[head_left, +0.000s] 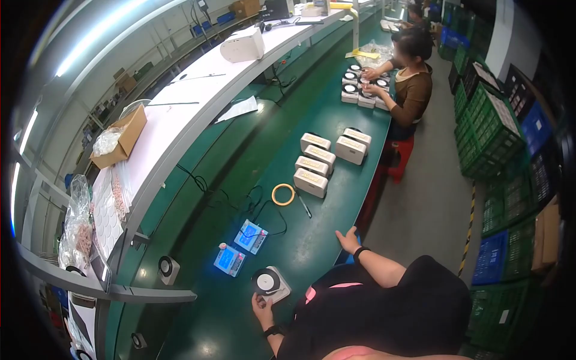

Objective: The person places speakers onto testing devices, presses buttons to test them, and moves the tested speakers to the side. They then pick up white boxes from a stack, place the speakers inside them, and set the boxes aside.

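My left hand (262, 310) is at the near corner of a small white device with a black disc and white hub (277, 288), its fingers curled against the disc's edge. The device lies flat on the green bench. My right hand (348, 240) holds nothing and rests at the bench edge, thumb and fingers apart. Beyond the device stand two blue-lit instruments, one nearer (229, 260) and one farther (250, 237). A yellow ring (283, 194) lies near a dark pen-like stick (303, 203).
Several white box-shaped units (310, 182) stand in rows farther along the bench (324, 225). A co-worker (412, 84) handles similar disc devices (350, 92) at the far end. Black cables (282, 223) trail by the instruments. A metal rail (150, 295) crosses at left; green crates (489, 129) line the right.
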The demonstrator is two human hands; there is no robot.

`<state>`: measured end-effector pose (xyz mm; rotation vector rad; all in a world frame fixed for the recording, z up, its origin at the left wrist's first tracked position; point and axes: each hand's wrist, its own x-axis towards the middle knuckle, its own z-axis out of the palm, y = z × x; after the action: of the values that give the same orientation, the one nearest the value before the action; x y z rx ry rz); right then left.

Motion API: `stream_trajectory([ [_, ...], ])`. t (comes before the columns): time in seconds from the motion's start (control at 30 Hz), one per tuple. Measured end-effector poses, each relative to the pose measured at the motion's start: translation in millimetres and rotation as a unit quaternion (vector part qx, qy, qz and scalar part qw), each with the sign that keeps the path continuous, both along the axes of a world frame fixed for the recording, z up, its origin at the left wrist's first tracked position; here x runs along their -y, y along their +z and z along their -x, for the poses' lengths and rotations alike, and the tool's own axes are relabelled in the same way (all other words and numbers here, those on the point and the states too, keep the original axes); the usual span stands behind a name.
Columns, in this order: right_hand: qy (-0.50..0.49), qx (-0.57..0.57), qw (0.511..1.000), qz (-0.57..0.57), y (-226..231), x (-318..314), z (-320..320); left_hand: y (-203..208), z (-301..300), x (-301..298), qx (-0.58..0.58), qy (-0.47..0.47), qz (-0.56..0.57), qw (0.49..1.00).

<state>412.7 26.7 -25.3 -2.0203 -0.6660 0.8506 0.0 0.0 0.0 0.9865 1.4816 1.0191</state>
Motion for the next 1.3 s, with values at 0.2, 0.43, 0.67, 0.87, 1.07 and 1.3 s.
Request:
stream_trajectory([
  [0.2,0.005,0.023,0.999,0.030,1,1,1,10,-8,2,0.016,0.020,-0.009,1.000],
  [0.43,0.007,0.019,0.999,0.035,8,-1,3,21,-12,1,0.024,0.023,-0.002,0.999],
  [0.67,0.006,0.032,0.999,0.034,8,2,3,27,-16,2,0.040,0.027,-0.002,0.999],
  [0.87,0.009,0.033,0.999,0.031,9,2,4,27,-14,2,0.044,0.021,-0.016,0.999],
  [1.07,0.022,0.033,0.999,0.034,4,-2,3,34,-19,1,0.051,0.026,-0.018,0.998],
  [1.3,0.017,0.048,0.997,0.062,1,2,-3,30,-22,1,0.034,-0.003,-0.010,0.999],
])
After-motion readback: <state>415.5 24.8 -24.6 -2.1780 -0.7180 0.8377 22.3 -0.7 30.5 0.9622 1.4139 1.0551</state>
